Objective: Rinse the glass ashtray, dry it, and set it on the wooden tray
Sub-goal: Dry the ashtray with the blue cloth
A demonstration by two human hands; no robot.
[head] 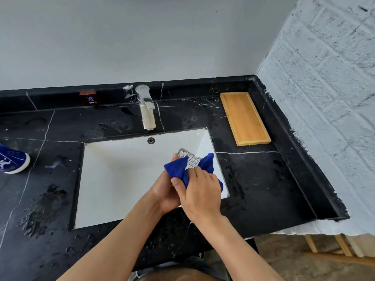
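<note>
Over the right side of the white sink (pixel 113 179) I hold a ribbed clear glass ashtray (pixel 189 159), mostly wrapped in a blue cloth (pixel 178 169). My left hand (pixel 166 191) cups the ashtray from below and the left. My right hand (pixel 200 191) presses the blue cloth against the ashtray from the near side. Only the far rim of the glass shows above the cloth. The wooden tray (pixel 244 118) lies empty on the counter to the right of the tap.
A chrome tap (pixel 146 107) stands behind the sink with no water running. The black marble counter (pixel 263 179) is wet in patches. A blue shoe-like object (pixel 12 160) sits at the far left. A rough painted wall (pixel 324 98) bounds the right side.
</note>
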